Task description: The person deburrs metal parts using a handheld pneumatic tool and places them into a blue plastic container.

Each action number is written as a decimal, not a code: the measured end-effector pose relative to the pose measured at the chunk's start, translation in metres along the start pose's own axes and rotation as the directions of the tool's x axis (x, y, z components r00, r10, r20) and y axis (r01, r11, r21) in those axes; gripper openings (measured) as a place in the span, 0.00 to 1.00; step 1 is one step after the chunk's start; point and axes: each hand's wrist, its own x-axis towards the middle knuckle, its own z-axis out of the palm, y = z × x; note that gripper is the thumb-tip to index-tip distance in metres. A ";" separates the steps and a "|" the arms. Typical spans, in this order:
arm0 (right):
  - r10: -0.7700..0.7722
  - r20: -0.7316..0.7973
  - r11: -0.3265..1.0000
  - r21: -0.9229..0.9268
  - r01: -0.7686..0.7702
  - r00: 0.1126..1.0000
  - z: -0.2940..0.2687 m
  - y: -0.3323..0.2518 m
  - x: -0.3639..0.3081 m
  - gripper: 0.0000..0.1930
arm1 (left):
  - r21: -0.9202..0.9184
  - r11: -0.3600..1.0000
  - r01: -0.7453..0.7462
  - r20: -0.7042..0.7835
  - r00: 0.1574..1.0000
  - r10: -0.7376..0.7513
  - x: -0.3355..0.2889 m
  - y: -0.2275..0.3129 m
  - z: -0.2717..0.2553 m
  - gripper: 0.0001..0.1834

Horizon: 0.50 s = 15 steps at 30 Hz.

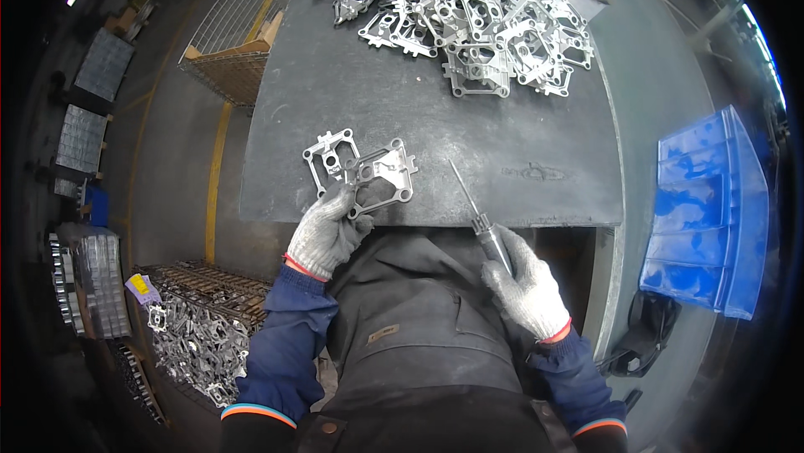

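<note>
My left hand (325, 231), in a pale knitted glove, grips a silver cast-metal bracket (385, 172) by its near edge, at the table's front edge. A second, similar-looking frame (331, 160) shows just behind and left of it. Whether the two are joined or only overlap, I cannot tell. My right hand (528, 285), gloved alike, is wrapped round the dark cylindrical body of a hand tool (494, 245). From its ribbed collar a thin, straight, file-like rod points up and left, apart from the bracket. The tool's rear end is hidden in my palm.
A heap of silver castings (477, 18) covers the far part of the dark table (335, 89). Left of me stands a wire bin full of castings (201, 344), with another wire basket (239, 34) beyond. A blue plastic bin (699, 214) is at the right.
</note>
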 end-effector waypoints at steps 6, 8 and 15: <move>-0.034 -0.033 0.999 -0.006 0.034 0.999 0.001 0.011 0.000 0.33 | -0.278 0.949 0.149 0.082 0.988 -0.131 0.003 -0.006 -0.016 0.14; 0.004 0.000 1.000 0.010 -0.004 1.000 0.002 0.010 0.000 0.33 | -0.316 0.937 0.148 0.042 0.989 -0.142 0.005 -0.008 -0.016 0.15; -0.127 0.098 0.980 -0.141 0.141 0.987 -0.002 0.011 -0.005 0.36 | -0.683 0.315 0.659 0.470 0.727 -0.500 -0.018 -0.026 0.007 0.12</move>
